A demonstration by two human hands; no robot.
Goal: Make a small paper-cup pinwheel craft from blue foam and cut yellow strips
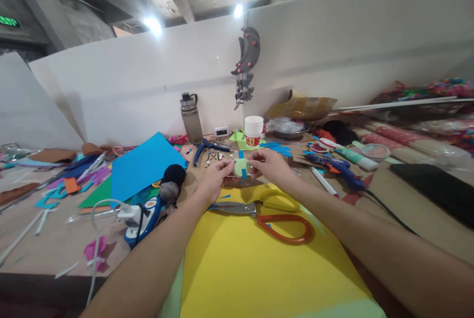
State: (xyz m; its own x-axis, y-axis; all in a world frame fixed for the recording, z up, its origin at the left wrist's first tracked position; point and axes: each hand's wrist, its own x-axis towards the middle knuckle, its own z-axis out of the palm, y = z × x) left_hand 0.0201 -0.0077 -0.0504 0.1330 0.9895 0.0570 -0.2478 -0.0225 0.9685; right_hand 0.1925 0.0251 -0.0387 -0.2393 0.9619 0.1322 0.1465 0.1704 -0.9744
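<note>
My left hand (214,179) and my right hand (269,165) meet above the table, both pinching a small pale green disc (241,166) with a blue strip hanging from it. The fingers of both hands are closed on its edges. Below them lies a large yellow sheet (255,263). Scissors (266,212) with orange and yellow handles rest on that sheet, just under my wrists.
A blue sheet (146,165), yarn balls (172,182), a charger with cable (138,217) and paper scraps lie left. A water bottle (191,118), paper cups (254,130) and a blue glue gun (338,167) sit behind and right. A black pad (437,187) lies far right.
</note>
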